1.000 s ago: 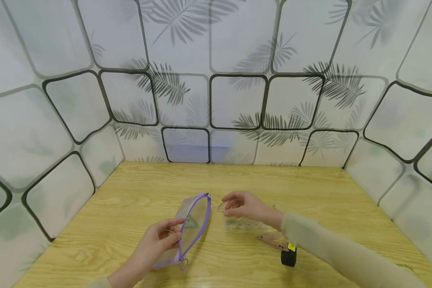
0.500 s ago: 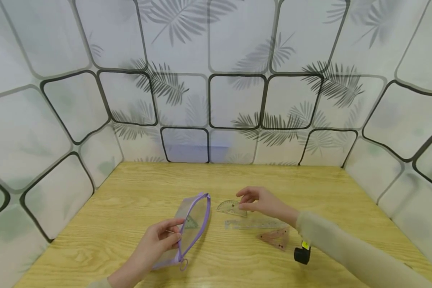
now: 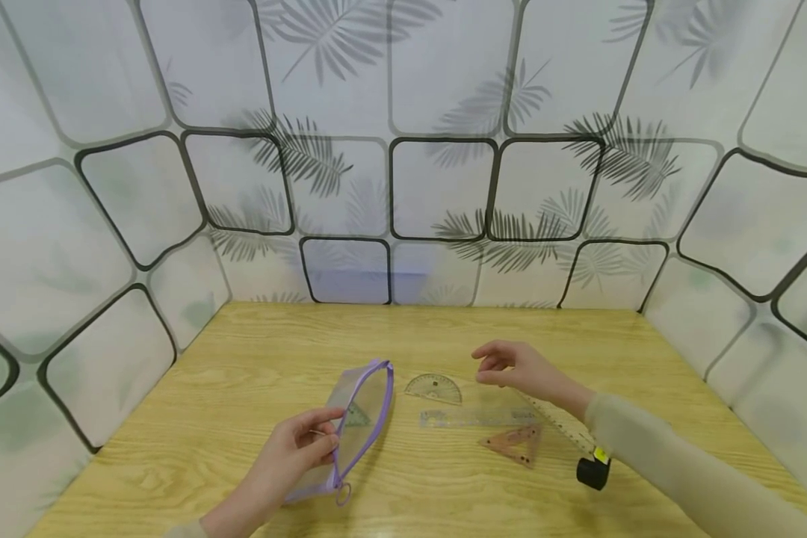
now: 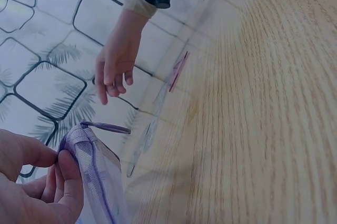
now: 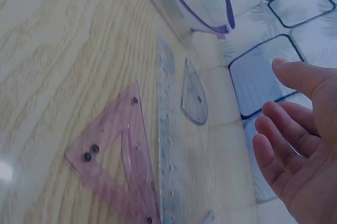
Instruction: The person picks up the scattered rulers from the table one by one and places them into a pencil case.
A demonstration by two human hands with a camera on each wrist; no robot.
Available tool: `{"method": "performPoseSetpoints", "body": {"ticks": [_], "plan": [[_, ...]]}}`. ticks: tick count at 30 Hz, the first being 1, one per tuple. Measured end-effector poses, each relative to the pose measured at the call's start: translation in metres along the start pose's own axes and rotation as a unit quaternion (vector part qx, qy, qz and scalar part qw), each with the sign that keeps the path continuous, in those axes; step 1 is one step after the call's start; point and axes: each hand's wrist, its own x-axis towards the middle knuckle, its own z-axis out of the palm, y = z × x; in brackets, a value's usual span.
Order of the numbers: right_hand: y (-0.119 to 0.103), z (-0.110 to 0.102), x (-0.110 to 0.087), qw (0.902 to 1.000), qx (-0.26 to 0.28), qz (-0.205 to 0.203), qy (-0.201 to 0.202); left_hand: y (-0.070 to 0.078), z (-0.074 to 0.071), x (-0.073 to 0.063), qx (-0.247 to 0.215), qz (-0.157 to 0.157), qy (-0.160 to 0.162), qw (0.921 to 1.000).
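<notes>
And here at lower left of the head view, the left hand (image 3: 302, 441) has the near rim of the pouch (image 3: 370, 392) pinched between thumb and fingers, the purple edges parted into a tall, pointed mouth that faces right. A green triangle (image 3: 357, 415) shows through that mouth, and the zip ring (image 3: 344, 493) hangs at its lower corner. Across to right of centre, the right hand (image 3: 521, 368) hovers over the table (image 3: 296, 332), fingers loosely bent, thumb apart from them, gripping nothing; the right wrist view confirms the gap. Between pouch and right hand, a narrow lane of wood, then the protractor (image 3: 434, 388), flat side toward the bottom of the frame. Just below it lies the ruler (image 3: 474, 418), left end pointing at the pouch with wood between; right beneath, the pink triangle (image 3: 514, 445), its upper edge so close to the ruler that contact can't be told. A pale strip (image 3: 557, 420) slants down toward the right sleeve (image 3: 666, 452), partly hidden. Beyond both hands, a broad band of wood runs up to the table's far edge, where the patterned cloth (image 3: 444, 187) rises; below the pink triangle, more wood reaches the frame's bottom.
</notes>
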Motion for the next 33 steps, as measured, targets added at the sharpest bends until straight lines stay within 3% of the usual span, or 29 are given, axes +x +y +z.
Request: {"method": "performPoseSetpoints", "body": {"ticks": [15,24,33], "plan": [[0.028,-0.019,-0.023,0.9987,-0.026,0.029,0.033,0.001,-0.002,0.0,-0.008,0.0,-0.008,0.9999],[0.046,-0.025,-0.04,0.9968,-0.047,0.042,0.051,0.003,-0.005,0.0,-0.011,0.001,0.006,0.9999],[0.051,-0.03,-0.054,0.9962,-0.045,0.05,0.054,0.005,-0.007,0.0,-0.015,-0.001,0.008,0.9999]]}}
